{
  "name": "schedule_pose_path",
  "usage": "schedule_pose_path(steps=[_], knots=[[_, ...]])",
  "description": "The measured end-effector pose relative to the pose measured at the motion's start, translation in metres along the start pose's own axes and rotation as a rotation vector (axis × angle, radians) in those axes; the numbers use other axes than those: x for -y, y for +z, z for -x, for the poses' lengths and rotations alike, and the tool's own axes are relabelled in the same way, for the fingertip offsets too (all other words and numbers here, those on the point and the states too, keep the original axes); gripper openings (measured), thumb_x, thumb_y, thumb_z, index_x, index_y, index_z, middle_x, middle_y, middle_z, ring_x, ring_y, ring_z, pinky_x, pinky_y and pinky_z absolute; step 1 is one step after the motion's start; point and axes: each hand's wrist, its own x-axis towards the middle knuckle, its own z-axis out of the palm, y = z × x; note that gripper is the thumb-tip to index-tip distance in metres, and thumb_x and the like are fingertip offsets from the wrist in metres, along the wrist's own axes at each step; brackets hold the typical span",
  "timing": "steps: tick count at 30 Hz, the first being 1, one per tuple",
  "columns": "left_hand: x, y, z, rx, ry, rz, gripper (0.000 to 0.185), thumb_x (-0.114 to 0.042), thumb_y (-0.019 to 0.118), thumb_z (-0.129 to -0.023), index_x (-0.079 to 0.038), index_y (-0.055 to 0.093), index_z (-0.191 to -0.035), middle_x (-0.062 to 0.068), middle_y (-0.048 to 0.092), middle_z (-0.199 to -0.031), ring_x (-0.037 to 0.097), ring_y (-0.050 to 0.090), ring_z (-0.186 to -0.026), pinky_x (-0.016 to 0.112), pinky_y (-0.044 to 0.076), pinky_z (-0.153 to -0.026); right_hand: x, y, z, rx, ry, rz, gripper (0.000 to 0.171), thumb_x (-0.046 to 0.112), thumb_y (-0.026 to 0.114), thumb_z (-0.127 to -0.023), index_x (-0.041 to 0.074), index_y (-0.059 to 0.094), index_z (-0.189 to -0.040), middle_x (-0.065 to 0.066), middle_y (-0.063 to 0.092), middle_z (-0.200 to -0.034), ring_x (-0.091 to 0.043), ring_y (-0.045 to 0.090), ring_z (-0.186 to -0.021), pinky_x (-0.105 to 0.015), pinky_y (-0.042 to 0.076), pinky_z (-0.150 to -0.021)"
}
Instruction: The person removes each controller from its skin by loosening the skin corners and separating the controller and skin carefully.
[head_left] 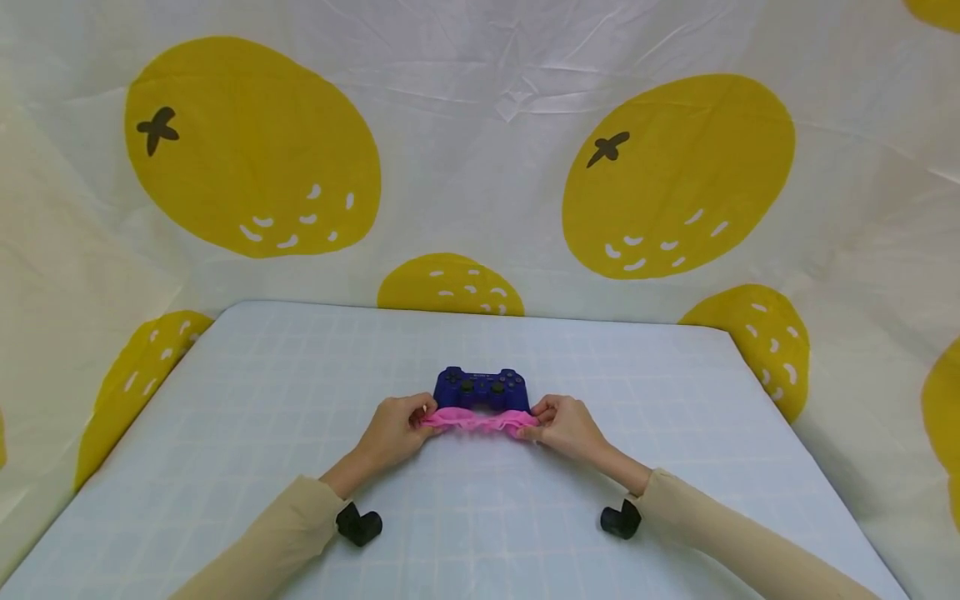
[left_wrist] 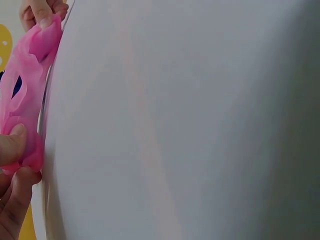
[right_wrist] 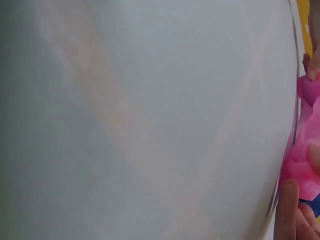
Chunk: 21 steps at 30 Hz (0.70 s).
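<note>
Big yellow lemons covered the cloth behind your pale table [head_left: 300,433]. Near the table's middle lay the blue controller [head_left: 481,388]. Your left hand [head_left: 393,431] and right hand [head_left: 567,427] each pinched an end of the pink cover [head_left: 476,421], pulling it wide along the controller's near edge.

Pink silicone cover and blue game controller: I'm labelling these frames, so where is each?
pink silicone cover [head_left: 478,421], head view, middle of the stretched band.
blue game controller [head_left: 480,387], head view, centre of its face between the sticks.
</note>
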Motion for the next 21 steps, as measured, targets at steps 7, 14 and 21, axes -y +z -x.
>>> schedule_pose_path(steps=[7, 14, 21], knots=[[0.0007, 0.0001, 0.0008, 0.0, -0.017, 0.0, 0.025, -0.01, 0.082, -0.074, -0.015, 0.058, -0.077, -0.007, 0.049, -0.059, 0.002, 0.039, -0.054, 0.017, 0.035, -0.051, 0.0002, 0.0009, 0.0009, -0.019, -0.005, 0.01, 0.035, 0.032, 0.086, -0.068, 0.007, 0.067, -0.083, 0.001, 0.068, -0.068, -0.006, 0.056, -0.06, -0.023, 0.045, -0.058], [-0.0015, -0.0044, 0.001, 0.061, -0.049, -0.011, 0.022, -0.014, 0.079, -0.078, -0.017, 0.057, -0.08, -0.009, 0.05, -0.06, 0.002, 0.041, -0.053, 0.017, 0.037, -0.052, 0.0009, -0.0017, 0.0027, 0.002, -0.045, -0.011, 0.03, 0.031, 0.085, -0.069, 0.01, 0.064, -0.074, 0.004, 0.062, -0.056, -0.008, 0.051, -0.05, -0.021, 0.038, -0.049], [-0.0012, -0.0078, 0.0019, 0.064, -0.176, 0.012, 0.03, -0.012, 0.081, -0.076, -0.013, 0.057, -0.094, -0.005, 0.059, -0.068, 0.005, 0.048, -0.059, 0.02, 0.042, -0.059, -0.0004, -0.0022, -0.0025, 0.065, -0.095, -0.04, 0.031, 0.031, 0.085, -0.069, 0.01, 0.063, -0.075, 0.003, 0.061, -0.062, -0.008, 0.052, -0.056, -0.022, 0.042, -0.052]])
